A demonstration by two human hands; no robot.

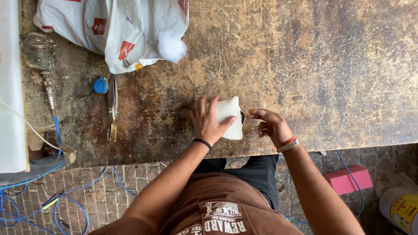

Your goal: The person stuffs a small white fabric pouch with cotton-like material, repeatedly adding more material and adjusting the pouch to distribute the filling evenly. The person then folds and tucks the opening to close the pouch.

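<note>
- Head view looks straight down on our worn wooden bench (305,65); we place everything by the white pad (229,117) lying near the bench's front edge.
- Our left hand (208,122) rests on the pad's left side, fingers spread over its top and thumb laid across its lower part. It is a flat pressing hold, not a closed fist, seemingly to keep the pad from sliding.
- Under the pad a dark rim peeks out at its right edge. What it belongs to we cannot tell.
- Our right hand (272,126) sits just right of the pad, apart from it. The fingers are curled loosely with the tips drawn together toward the pad. Whether they pinch something small we cannot tell; nothing shows between them.
- Far left of the pad lie scissors (112,109), blades pointing away from us, with a small blue spool (100,85) just beside them, both out of the way of our hands.
- Up and left of the pad sits a white plastic bag (113,30), and a ball of white fluff (171,46) rests at its near edge.
- Below and right of the pad, off the bench, a pink block (348,179) lies on the brick floor (104,191) near blue cable (348,167).
</note>
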